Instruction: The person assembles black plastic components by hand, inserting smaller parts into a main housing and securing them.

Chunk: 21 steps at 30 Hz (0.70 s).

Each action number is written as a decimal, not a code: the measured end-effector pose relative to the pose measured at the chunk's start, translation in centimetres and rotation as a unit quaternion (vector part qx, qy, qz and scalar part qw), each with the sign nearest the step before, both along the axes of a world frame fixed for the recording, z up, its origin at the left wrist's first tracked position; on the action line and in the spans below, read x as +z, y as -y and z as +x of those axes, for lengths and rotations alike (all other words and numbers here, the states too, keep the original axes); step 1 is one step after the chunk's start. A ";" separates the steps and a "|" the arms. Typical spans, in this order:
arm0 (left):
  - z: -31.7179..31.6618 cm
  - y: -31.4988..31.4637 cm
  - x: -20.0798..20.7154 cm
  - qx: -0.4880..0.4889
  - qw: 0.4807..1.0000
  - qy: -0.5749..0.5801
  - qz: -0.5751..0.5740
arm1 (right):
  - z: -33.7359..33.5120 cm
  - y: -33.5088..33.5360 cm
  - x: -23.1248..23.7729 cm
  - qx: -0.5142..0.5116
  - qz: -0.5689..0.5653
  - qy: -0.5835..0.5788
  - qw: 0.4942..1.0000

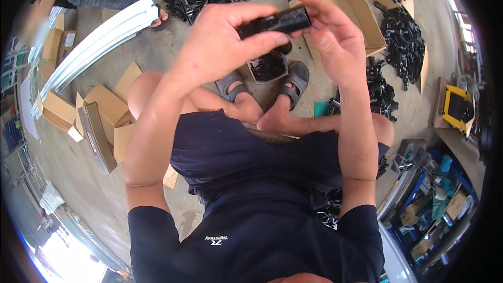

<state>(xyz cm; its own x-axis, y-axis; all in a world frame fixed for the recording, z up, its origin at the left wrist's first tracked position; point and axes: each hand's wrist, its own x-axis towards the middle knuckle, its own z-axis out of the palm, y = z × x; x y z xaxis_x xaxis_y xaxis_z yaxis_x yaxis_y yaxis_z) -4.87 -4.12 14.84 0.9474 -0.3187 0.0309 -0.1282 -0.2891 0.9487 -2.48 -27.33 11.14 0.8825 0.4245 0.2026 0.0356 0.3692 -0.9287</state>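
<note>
On the floor (94, 183) at far left I see white strips (99, 35); next, my left grip (230, 39) is clasped round a black tube (285, 22), held up in the air. At the tube's right end my right grip (338, 39) curls loosely, though from here I cannot tell whether its fingers touch it, and farther right lies a heap of black parts (402, 47).
</note>
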 end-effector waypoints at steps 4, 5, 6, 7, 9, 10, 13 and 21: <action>2.3 -4.5 -2.2 0.139 0.990 -0.029 -0.022 | 3.3 -4.6 -4.4 -0.042 -0.187 -0.095 0.977; 2.8 -5.5 -3.7 0.174 0.985 -0.008 -0.014 | 3.8 -5.7 -6.9 -0.057 -0.284 -0.114 0.950; 3.4 -5.8 -3.6 0.182 0.981 0.014 0.065 | 4.3 -5.9 -10.5 -0.065 -0.370 -0.072 0.924; 4.0 -6.2 -3.5 0.189 0.971 0.034 0.142 | 4.3 -5.8 -13.8 -0.069 -0.453 -0.029 0.888; 4.9 -8.1 -5.3 0.205 0.956 0.075 0.197 | 3.6 -6.9 -17.4 -0.052 -0.537 0.079 0.838; 5.5 -8.3 -5.0 0.203 0.951 0.069 0.223 | 3.2 -6.7 -20.1 -0.030 -0.568 0.086 0.818; 6.6 -9.5 -4.6 0.207 0.944 0.036 0.256 | 1.4 -7.1 -26.9 0.020 -0.649 0.145 0.747; 7.2 -10.2 -8.4 0.216 0.928 0.133 0.273 | 1.8 -8.9 -30.2 0.104 -0.736 0.308 0.594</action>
<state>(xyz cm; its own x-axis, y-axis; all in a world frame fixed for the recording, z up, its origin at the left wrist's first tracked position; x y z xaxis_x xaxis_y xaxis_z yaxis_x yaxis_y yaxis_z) 2.34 6.10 6.40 0.9725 0.0515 0.2272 -0.0971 -0.7968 0.5964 -0.68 -18.47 -19.10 0.7310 0.6288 -0.2649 0.6317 -0.7705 -0.0857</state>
